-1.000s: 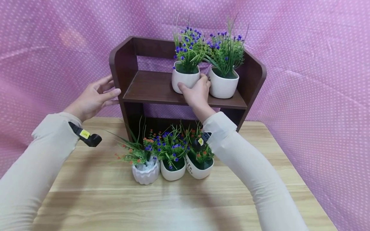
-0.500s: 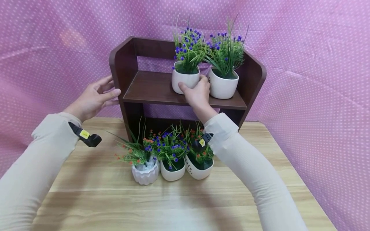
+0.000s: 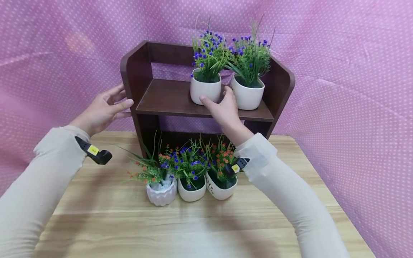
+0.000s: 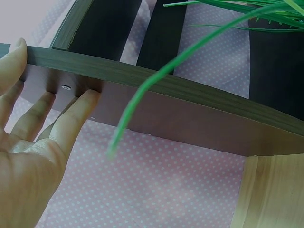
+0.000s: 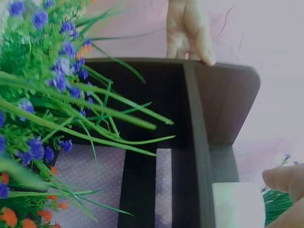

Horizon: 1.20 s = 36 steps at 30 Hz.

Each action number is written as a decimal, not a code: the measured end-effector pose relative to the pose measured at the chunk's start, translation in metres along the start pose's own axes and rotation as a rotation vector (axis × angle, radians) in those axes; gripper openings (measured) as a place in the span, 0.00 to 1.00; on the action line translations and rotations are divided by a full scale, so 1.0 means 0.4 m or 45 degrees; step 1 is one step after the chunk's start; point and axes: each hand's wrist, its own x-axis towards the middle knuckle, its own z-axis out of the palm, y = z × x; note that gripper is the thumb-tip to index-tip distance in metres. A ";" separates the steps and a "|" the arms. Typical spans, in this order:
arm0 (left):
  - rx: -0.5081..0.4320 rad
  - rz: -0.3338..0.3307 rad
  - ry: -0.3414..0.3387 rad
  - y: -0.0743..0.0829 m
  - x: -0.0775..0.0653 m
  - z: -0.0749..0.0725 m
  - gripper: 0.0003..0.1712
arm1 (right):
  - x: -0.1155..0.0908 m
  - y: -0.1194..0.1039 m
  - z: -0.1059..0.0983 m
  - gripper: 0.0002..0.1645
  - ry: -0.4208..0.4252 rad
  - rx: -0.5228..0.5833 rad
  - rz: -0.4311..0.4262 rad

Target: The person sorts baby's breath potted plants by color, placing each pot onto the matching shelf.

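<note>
On the upper board of a dark brown shelf (image 3: 164, 96) stand two white pots with purple-flowered plants, a left pot (image 3: 204, 90) and a right pot (image 3: 248, 96). My right hand (image 3: 229, 113) is at the left pot, thumb near its lower front and fingers in the gap between the pots. In the right wrist view the thumb (image 5: 280, 180) stands apart from the white pot (image 5: 238, 204). My left hand (image 3: 101, 109) rests its extended fingers against the shelf's outer left side. In the left wrist view its thumb (image 4: 14, 64) lies by the front edge.
Three more potted plants stand in front of the shelf on the wooden table (image 3: 129, 229): a ribbed pot (image 3: 162, 195), a plain white pot (image 3: 192, 193) and a lettered pot (image 3: 222, 190). A pink dotted cloth (image 3: 348, 89) hangs behind and around.
My right hand has loosened from the left pot, fingers spreading away from its side, and the forearm has shifted right and slightly down. The pot stays on the shelf. My left hand keeps its place.
</note>
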 end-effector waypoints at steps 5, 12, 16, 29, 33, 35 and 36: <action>0.011 0.003 0.007 0.002 -0.002 -0.001 0.37 | -0.046 0.004 -0.028 0.55 -0.073 0.077 -0.047; 0.010 0.003 0.007 0.002 -0.002 -0.002 0.37 | -0.133 0.024 -0.072 0.52 -0.146 0.096 -0.155; 0.014 -0.007 0.014 0.002 -0.001 -0.001 0.37 | -0.179 0.043 -0.093 0.51 -0.183 0.109 -0.168; 0.025 0.005 0.019 -0.010 0.003 -0.002 0.37 | -0.279 0.147 -0.096 0.47 -0.296 0.240 -0.190; 0.022 0.010 0.016 -0.008 0.002 -0.001 0.37 | -0.308 0.177 -0.082 0.46 -0.314 0.223 -0.237; 0.026 0.011 0.015 -0.006 0.001 0.000 0.37 | -0.321 0.193 -0.073 0.46 -0.317 0.223 -0.267; 0.025 0.010 0.014 -0.005 0.001 0.000 0.37 | -0.328 0.201 -0.068 0.46 -0.323 0.226 -0.281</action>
